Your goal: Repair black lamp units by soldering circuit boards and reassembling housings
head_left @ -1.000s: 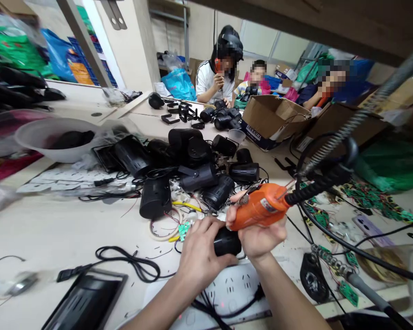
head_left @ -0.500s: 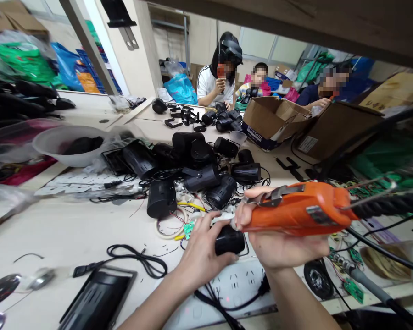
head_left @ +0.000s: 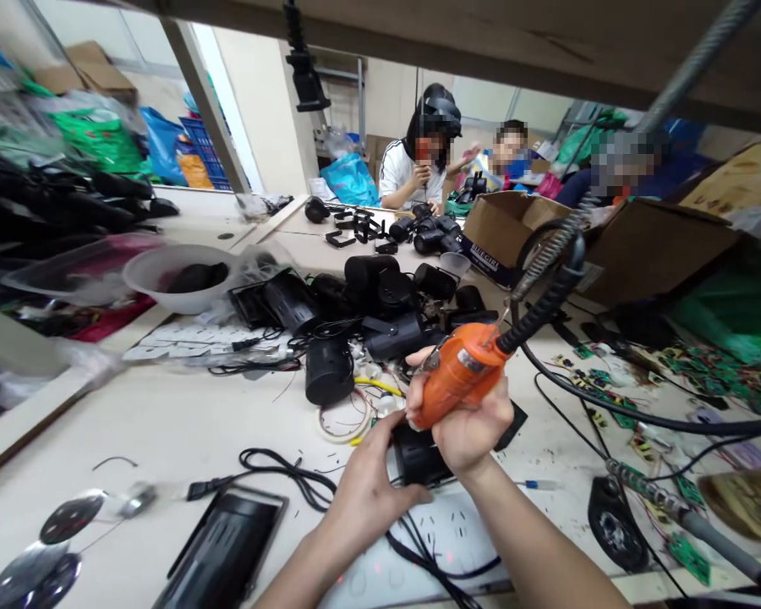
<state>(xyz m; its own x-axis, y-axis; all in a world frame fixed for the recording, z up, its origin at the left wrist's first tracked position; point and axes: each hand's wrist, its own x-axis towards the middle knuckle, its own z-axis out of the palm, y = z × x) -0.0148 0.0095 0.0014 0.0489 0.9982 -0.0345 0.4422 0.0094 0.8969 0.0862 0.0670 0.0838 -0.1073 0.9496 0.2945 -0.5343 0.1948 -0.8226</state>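
At a cluttered desk (head_left: 279,414), a worker's left hand (head_left: 368,478) curves around a black housing (head_left: 418,457), fingers on its far side and thumb on the near. The right hand (head_left: 473,427) wraps tightly around an orange power driver (head_left: 460,372) directly above. The housing lies to the left hand's right and just below the right hand; its long axis appears to run crosswise, though the right end is partly hidden. The driver slants from its cable at upper right down to the left, its tip out of sight. A white power strip (head_left: 386,571) lies nearer the worker.
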